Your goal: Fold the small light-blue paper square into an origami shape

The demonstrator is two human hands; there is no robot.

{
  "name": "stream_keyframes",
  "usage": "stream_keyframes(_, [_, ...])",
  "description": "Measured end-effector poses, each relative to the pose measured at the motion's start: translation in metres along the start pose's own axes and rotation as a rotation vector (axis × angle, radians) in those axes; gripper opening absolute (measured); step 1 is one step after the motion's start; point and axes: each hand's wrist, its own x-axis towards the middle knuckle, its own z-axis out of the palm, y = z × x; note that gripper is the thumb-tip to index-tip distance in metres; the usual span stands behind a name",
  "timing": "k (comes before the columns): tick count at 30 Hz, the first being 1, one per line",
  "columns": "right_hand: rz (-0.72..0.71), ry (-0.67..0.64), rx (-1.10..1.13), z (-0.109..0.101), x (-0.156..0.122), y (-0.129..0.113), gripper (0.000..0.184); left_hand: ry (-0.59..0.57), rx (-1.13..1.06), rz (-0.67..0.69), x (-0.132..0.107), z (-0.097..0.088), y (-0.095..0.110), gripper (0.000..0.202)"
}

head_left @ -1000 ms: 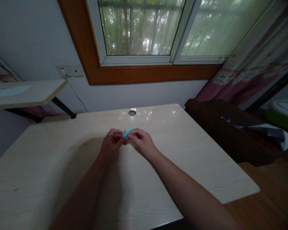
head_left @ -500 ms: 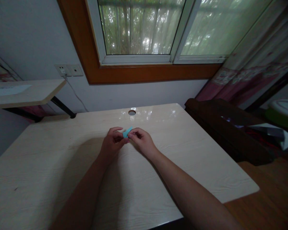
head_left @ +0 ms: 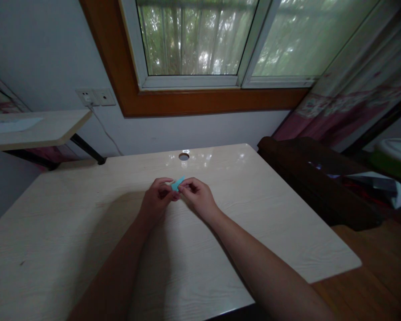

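Observation:
A small piece of folded light-blue paper (head_left: pixel 177 183) is held between my two hands above the pale wood-grain table (head_left: pixel 217 249). My left hand (head_left: pixel 157 196) pinches its left and lower edge with thumb and fingers, the index finger curving over behind it. On the other side, my right hand (head_left: pixel 198 195) grips the right edge between thumb and fingertips. One pointed corner of the paper sticks up between the hands. The fingertips cover part of it, so its full shape is hidden.
A round cable hole (head_left: pixel 184 157) lies near the table's back edge. At the left a raised shelf (head_left: pixel 63 127) stands on black legs, with a cord (head_left: pixel 107 133) running from the wall socket (head_left: pixel 95 97). Dark brown furniture (head_left: pixel 307 178) stands at the right, below a curtain (head_left: pixel 341 93).
My left thumb and fingers have shifted slightly on the light-blue paper, and its lower edge shows a little differently. My right hand is almost unmoved.

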Motion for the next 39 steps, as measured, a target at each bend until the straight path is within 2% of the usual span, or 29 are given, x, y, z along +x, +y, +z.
stream_keyframes(8, [0.012,-0.033,0.023,-0.002,0.000,0.001,0.014,-0.019,-0.068,-0.001,-0.001,0.001,0.004,0.037])
stream_keyframes(16, [0.005,-0.037,0.008,-0.001,0.001,0.001,0.012,-0.001,0.010,-0.011,0.001,0.000,0.000,0.048])
stream_keyframes(25, [-0.016,-0.003,-0.024,-0.004,0.000,0.006,0.016,-0.006,-0.010,-0.019,0.001,0.002,0.002,0.047])
stream_keyframes(29, [-0.014,0.009,0.039,-0.004,0.001,0.009,0.020,0.022,-0.022,-0.023,0.002,0.001,0.001,0.046])
stream_keyframes(33, [0.011,-0.038,0.098,-0.002,0.003,0.014,0.028,0.045,0.009,0.000,0.002,0.001,-0.001,0.045])
stream_keyframes(39, [0.044,-0.044,0.157,0.000,0.004,0.013,0.029,0.017,0.012,-0.012,0.001,0.002,0.002,0.044])
